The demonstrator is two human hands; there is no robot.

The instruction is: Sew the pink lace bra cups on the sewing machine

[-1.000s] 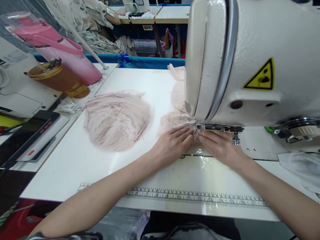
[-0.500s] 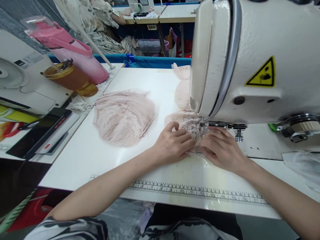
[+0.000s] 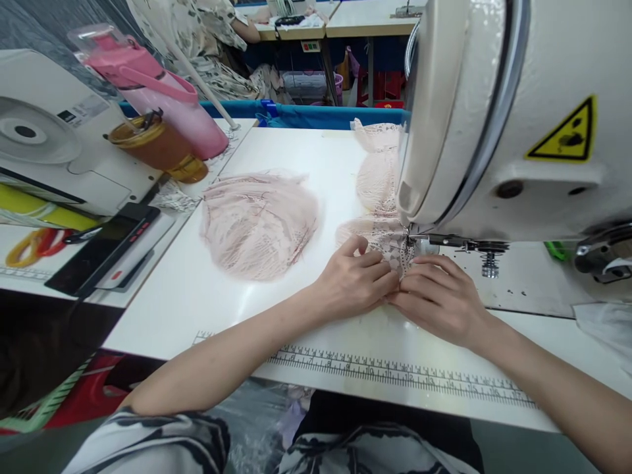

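Pale pink lace fabric (image 3: 378, 178) runs under the head of a white sewing machine (image 3: 459, 118), its near end lying at the presser foot (image 3: 409, 236). My left hand (image 3: 359, 280), fingers curled, grips the lace's near edge just left of the foot. Close against it, my right hand (image 3: 439, 296) pinches the same edge in front of the foot, thumb and fingertips meeting the left fingers. The fingertips partly cover the lace. A separate heap of pale pink lace pieces (image 3: 261, 227) rests on the white table to the left.
A pink bottle (image 3: 162, 92) and a brown cup (image 3: 158, 148) stand at the back left beside another white machine (image 3: 54, 138). A black device (image 3: 103, 250) lies nearer. A printed ruler (image 3: 370, 372) follows the front edge. Another person's sleeve (image 3: 212, 26) shows beyond.
The view has shifted, so the scene sits further right and the machine looms larger. My right hand has come down from beside the foot, its fingertips now meeting my left hand's.
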